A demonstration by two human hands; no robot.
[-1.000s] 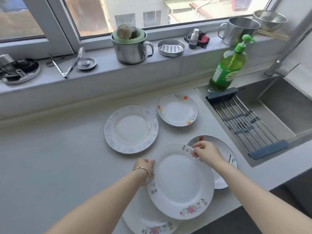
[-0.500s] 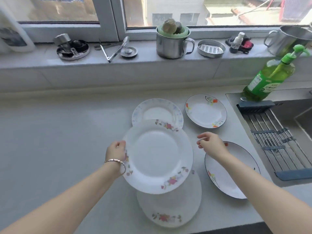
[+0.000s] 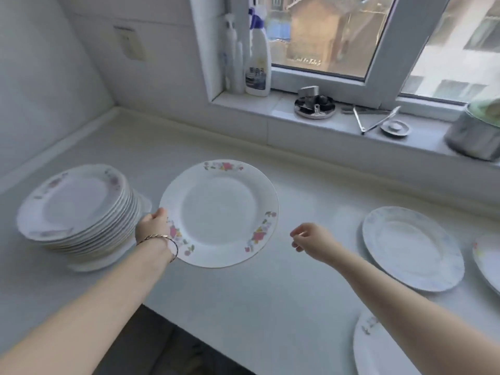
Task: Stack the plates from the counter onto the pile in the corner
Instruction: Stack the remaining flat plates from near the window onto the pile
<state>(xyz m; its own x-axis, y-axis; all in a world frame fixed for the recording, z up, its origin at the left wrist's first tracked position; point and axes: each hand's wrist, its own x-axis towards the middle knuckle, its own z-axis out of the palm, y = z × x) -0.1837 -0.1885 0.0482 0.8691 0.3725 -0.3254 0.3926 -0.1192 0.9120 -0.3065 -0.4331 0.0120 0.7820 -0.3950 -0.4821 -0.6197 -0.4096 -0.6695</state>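
**One-handed plate carry toward corner pile: slip and knock risks**

Left hand (image 3: 153, 226) is clamped on the left rim of a floral plate (image 3: 219, 212), thumb on top, fingers hidden underneath. The plate is held above the counter (image 3: 270, 307), roughly level, just right of the pile (image 3: 78, 207) in the far-left corner. Right hand (image 3: 308, 236) is off the plate, fingers loosely curled with a gap between them, holding nothing, near the plate's right edge but apart from it.

The pile is tall, many stacked floral plates, sitting on what looks like a wider base dish. Its top plate looks tilted toward the near left. More plates wait on the right: a blue-rimmed plate (image 3: 411, 247), a near plate (image 3: 378, 347) cut off by the frame bottom, and another plate (image 3: 487, 258) at the right edge.

Risks, as judgement:
- Grip is on one rim only, with the full plate cantilevered out. The pinch could slip and the far side drop onto the counter.
- The left wrist is close beside the pile. Swinging left could bump the side of the stack and shift or topple it.
- If the plate comes in too low, its rim hits the pile's edge instead of clearing the top. It needs a lift first.
- Set down off-centre on a tilted top, it may slide off.
- The counter's near edge is close below, so a dropped plate could go to the floor.
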